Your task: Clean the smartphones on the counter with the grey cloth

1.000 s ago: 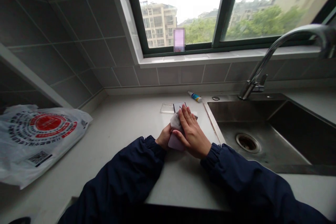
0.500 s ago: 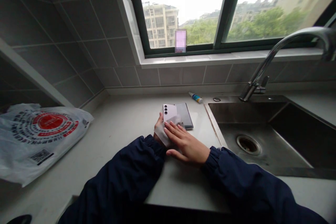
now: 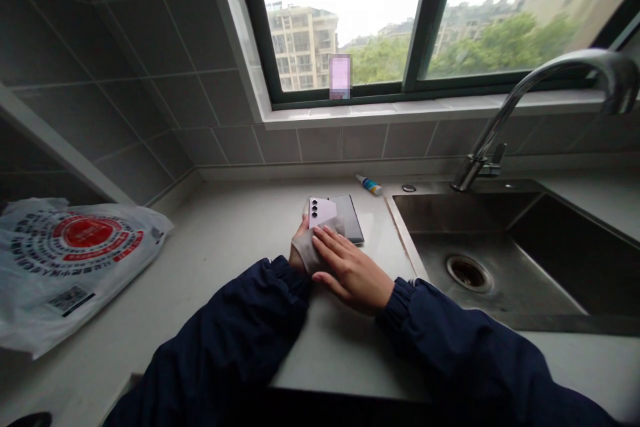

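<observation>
A lilac smartphone [image 3: 320, 212] with three round camera lenses in a column on its back sits low over a pale stone countertop [image 3: 225, 260], its brand not visible. The left hand [image 3: 300, 250] curls in a narrow grip around the phone's lower edge. The right hand [image 3: 350, 273] lies across a crumpled grey-white cloth [image 3: 313, 247], fingers spread flat and pressing it onto the phone, not closed around it. Both sleeves are navy with ribbed cuffs. A dark, glossy rectangular slab [image 3: 349, 217] lies just beside the phone. Behind it stands a small white-and-blue tube [image 3: 369, 184], its label too small to read. At left lies a white plastic bag [image 3: 75, 267] printed with a red circular logo and a QR code, its writing unreadable. At right is an empty-looking stainless steel sink [image 3: 465, 247] with a curved chrome faucet [image 3: 530, 107].
</observation>
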`<state>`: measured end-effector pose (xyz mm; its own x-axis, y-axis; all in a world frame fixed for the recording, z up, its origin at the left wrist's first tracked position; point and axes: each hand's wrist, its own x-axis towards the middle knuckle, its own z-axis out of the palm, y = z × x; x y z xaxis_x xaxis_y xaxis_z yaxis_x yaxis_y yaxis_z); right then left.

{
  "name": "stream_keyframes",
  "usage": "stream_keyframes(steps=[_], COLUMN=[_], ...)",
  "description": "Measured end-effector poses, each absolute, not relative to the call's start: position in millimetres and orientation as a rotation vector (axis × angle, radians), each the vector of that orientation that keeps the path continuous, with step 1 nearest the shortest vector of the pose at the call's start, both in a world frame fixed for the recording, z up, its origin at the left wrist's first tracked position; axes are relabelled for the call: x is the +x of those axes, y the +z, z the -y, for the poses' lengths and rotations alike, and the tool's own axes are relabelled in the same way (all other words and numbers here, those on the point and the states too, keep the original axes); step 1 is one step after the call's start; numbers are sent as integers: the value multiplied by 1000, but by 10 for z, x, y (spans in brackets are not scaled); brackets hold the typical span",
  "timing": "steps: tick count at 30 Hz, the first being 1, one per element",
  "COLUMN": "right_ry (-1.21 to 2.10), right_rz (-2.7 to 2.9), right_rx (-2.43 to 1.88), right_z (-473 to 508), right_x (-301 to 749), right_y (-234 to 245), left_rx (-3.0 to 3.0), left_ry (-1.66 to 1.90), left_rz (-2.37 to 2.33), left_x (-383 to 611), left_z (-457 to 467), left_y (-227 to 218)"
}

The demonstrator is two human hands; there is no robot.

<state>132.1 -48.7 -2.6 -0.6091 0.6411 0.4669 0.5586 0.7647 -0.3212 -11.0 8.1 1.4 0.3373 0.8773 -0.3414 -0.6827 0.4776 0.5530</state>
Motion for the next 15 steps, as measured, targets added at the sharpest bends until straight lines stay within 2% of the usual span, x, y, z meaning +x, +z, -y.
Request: stream_keyframes(steps=[7, 15], right_ry=[90, 61], right_rz=[2225, 2107], right_rx=[-1097, -1151], right_z=[417, 301], right_x=[1379, 1498], right_y=[-95, -92], left_rx=[465, 458], left_ry=[1020, 939], left_rz=[-504, -536], left_x=[-25, 40], left_z=[-11, 103], left_y=[-26, 73])
